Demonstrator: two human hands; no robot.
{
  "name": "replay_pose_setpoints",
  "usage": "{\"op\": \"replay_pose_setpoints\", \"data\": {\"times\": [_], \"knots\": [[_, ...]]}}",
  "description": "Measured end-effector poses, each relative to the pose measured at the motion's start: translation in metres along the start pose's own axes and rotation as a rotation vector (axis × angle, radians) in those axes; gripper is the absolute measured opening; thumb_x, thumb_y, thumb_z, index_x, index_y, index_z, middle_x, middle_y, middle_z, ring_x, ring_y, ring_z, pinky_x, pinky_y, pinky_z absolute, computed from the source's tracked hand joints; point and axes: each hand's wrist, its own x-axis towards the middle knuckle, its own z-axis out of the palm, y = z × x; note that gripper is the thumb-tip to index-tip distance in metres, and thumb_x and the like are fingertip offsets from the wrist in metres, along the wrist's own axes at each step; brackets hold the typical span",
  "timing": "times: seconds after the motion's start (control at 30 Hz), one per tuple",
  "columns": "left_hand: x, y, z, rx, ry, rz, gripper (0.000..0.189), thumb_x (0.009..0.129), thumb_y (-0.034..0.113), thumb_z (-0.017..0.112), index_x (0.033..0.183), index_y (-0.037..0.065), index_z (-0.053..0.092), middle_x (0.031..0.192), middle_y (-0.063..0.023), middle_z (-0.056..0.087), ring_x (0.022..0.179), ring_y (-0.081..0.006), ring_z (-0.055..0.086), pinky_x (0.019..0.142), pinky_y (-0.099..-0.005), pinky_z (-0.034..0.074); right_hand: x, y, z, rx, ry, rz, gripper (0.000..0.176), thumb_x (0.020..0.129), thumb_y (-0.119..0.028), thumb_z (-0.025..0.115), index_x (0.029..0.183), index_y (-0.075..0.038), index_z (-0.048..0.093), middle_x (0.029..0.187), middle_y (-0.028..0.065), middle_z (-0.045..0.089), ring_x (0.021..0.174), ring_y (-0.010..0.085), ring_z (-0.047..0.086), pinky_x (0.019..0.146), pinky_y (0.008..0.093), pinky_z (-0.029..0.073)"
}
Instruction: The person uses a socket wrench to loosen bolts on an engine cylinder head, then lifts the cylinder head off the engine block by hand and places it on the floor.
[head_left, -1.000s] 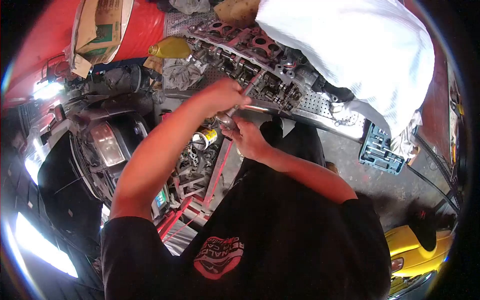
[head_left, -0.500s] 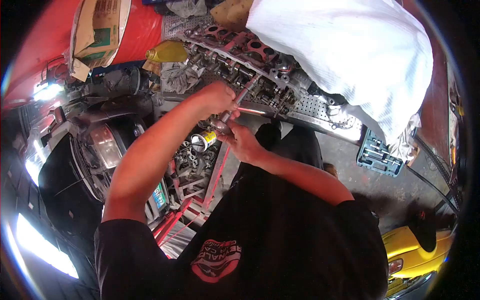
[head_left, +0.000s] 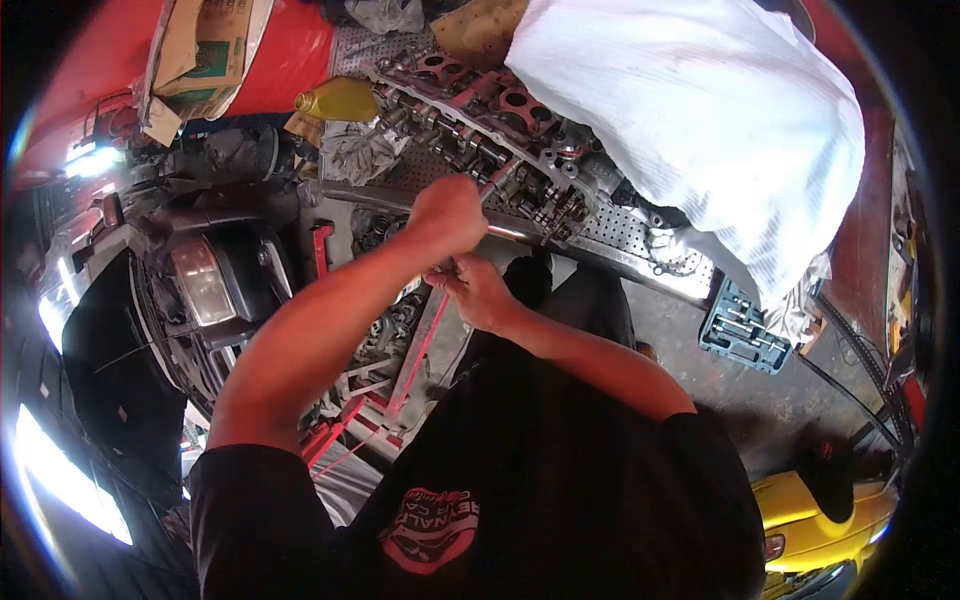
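Note:
A cylinder head (head_left: 470, 140) with its camshafts lies on the perforated metal bench top. My left hand (head_left: 449, 214) is closed around the shaft of a ratchet wrench (head_left: 498, 178), whose far end reaches down to the camshaft side of the head. Closer to my body, my right hand (head_left: 482, 292) has its fingers curled at the ratchet's near end. That end is mostly covered by my hands. A white cloth (head_left: 690, 120) drapes over the right part of the engine parts.
The bench's front edge (head_left: 620, 258) runs just beyond my hands. A yellow oil bottle (head_left: 340, 100) and a crumpled rag (head_left: 362, 152) lie at the left. Below right sits an open teal socket case (head_left: 742, 328). A car headlight (head_left: 203, 280) is at left, and a red stand (head_left: 415, 355) below.
My left hand has moved forward and turned over the ratchet, now hiding more of its shaft. My right hand stays at the near end. The view has shifted slightly.

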Motion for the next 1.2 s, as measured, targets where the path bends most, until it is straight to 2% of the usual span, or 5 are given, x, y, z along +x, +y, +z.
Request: {"op": "replay_pose_setpoints", "data": {"times": [0.13,0.5,0.73,1.07,1.2], "knots": [[-0.014,0.002,0.007,0.405,0.131,0.138,0.029,0.077,0.022,0.069,0.093,-0.002,0.066,0.091,-0.0175,0.07,0.084,-0.034,0.069,0.069,-0.0414,0.054,-0.001,-0.004,-0.006,-0.01,-0.098,0.093,0.023,0.092,-0.009,0.058,0.113,0.001,0.055,0.095,0.0143,0.066,0.089,0.0204,0.065,0.078,0.0364,0.049],[-0.056,-0.036,0.068,-1.113,0.472,0.137,0.06,0.077,0.008,0.075,0.13,0.004,0.048,0.087,-0.0039,0.054,0.08,-0.0124,0.054,0.074,-0.0291,0.049,-0.005,0.002,0.015,0.46,0.19,-0.115,0.041,0.087,0.01,0.054,0.123,-0.006,0.042,0.119,0.0053,0.051,0.111,0.0146,0.051,0.098,0.0299,0.039],[-0.048,-0.059,0.077,-0.832,0.621,0.293,0.058,0.075,0.008,0.071,0.127,0.007,0.047,0.096,-0.0168,0.063,0.083,-0.032,0.065,0.073,-0.0392,0.052,-0.001,0.001,0.036,0.364,0.37,-0.108,0.04,0.084,0.013,0.056,0.12,-0.003,0.047,0.113,0.0041,0.057,0.108,0.0126,0.054,0.095,0.0274,0.041],[-0.029,-0.099,0.058,-0.045,0.662,0.828,0.029,0.077,0.007,0.062,0.104,0.008,0.051,0.087,-0.0147,0.051,0.077,-0.0343,0.063,0.064,-0.0441,0.052,-0.01,-0.008,0.002,-0.986,0.623,-0.358,0.059,0.073,0.005,0.067,0.127,-0.003,0.044,0.125,0.0198,0.05,0.117,0.0374,0.048,0.101,0.0426,0.038],[-0.023,-0.088,0.074,-0.672,0.805,0.663,0.038,0.073,0.0,0.066,0.107,0.008,0.052,0.096,-0.0197,0.059,0.077,-0.0316,0.066,0.066,-0.0419,0.053,0.022,-0.03,-0.002,-1.017,0.577,-0.257,0.057,0.08,-0.006,0.068,0.131,-0.002,0.043,0.127,0.0208,0.05,0.117,0.0381,0.049,0.101,0.0447,0.038]]}}
